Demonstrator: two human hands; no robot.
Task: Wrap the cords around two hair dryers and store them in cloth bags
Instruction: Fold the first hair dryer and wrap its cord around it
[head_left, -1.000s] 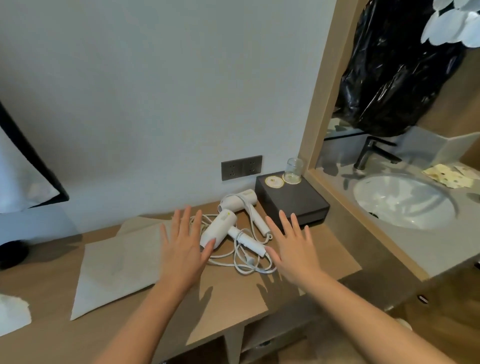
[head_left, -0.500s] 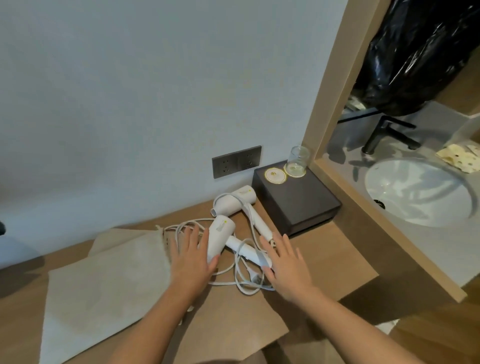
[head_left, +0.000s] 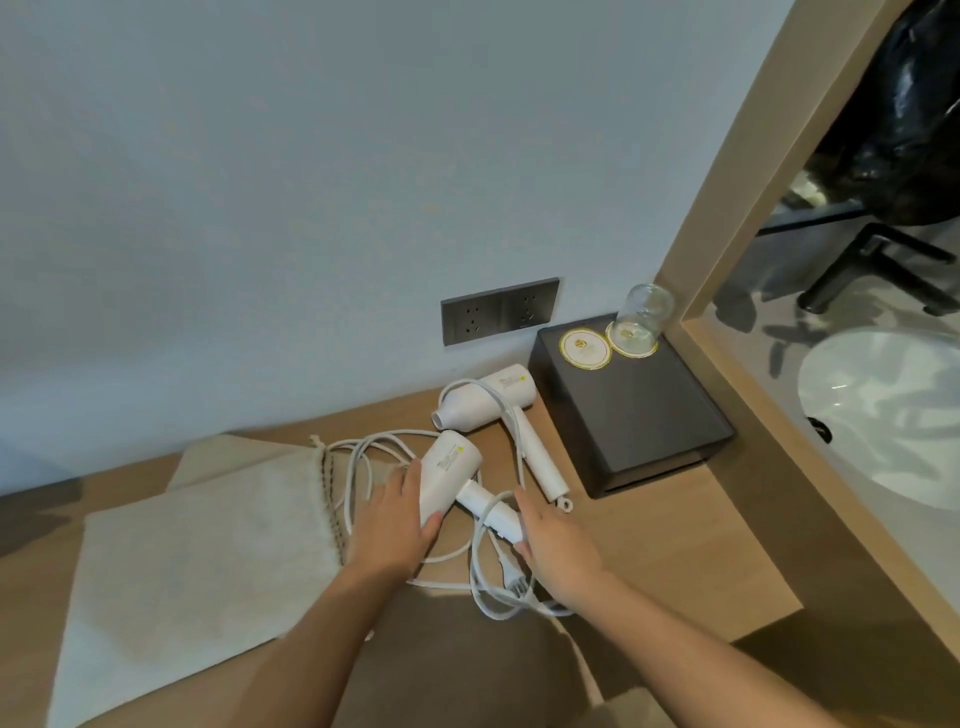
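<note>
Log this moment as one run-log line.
phase: first grasp | left hand: on near hair dryer barrel | right hand: at its handle | cords: loose | cloth bags: flat

Bare forearms, no sleeves; left hand (head_left: 390, 525), right hand (head_left: 558, 545) ungloved.

Two white hair dryers lie flat on the wooden worktop, the nearer dryer (head_left: 449, 475) beside the farther dryer (head_left: 488, 397), loose white cords (head_left: 485, 582) tangled around them, flat beige cloth bags (head_left: 208, 540) alongside.
</note>
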